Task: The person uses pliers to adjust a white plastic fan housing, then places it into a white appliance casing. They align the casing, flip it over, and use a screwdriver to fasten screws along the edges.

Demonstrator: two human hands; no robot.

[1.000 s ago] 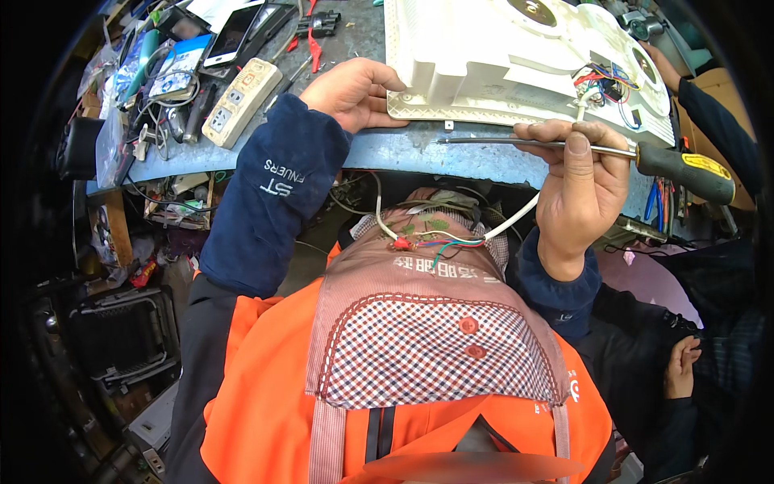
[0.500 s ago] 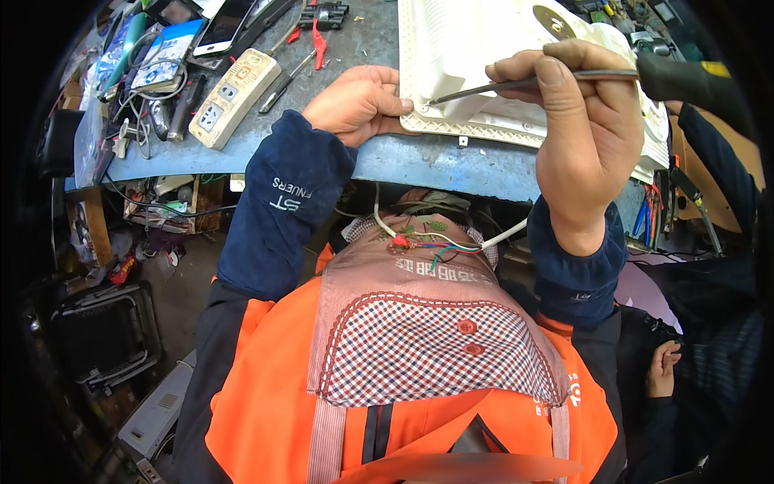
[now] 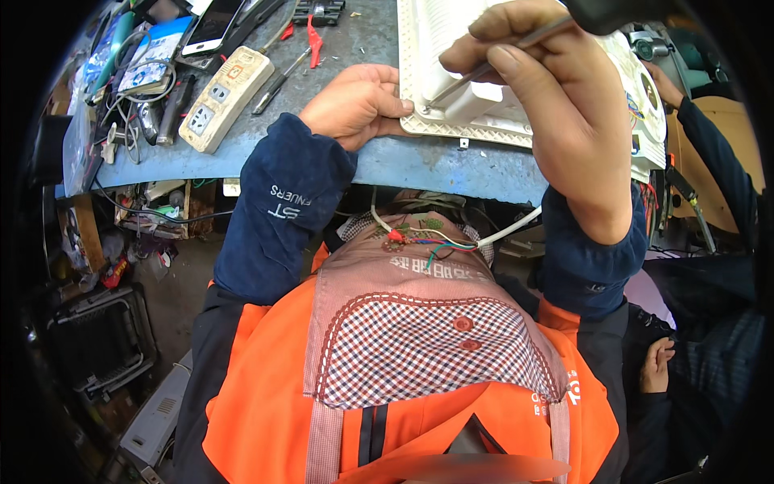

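Observation:
A white plastic housing [image 3: 412, 56] lies on the blue-grey workbench, its near left corner at the bench's front edge. My left hand [image 3: 355, 105] grips that corner, thumb on top and fingers curled at the rim. My right hand [image 3: 574, 121] is closed round the metal shaft of a screwdriver [image 3: 463, 85], whose dark handle reaches the top edge of the view. The screwdriver's tip comes down inside the corner, close to my left thumb. Whether it sits in a screw cannot be made out.
Left of the housing lie a power strip [image 3: 226, 98], a small pen-like tool [image 3: 281, 82], red clips [image 3: 314, 42], a phone [image 3: 214, 26] and tangled cables. Stripped wires [image 3: 439, 240] hang at my apron. Another person's hand [image 3: 658, 365] is at the lower right, another arm [image 3: 713, 145] beyond the housing.
My right hand has moved up and slightly left, raising the screwdriver's handle so the shaft stands steeper. The tip stays near the same corner. My left hand keeps its hold.

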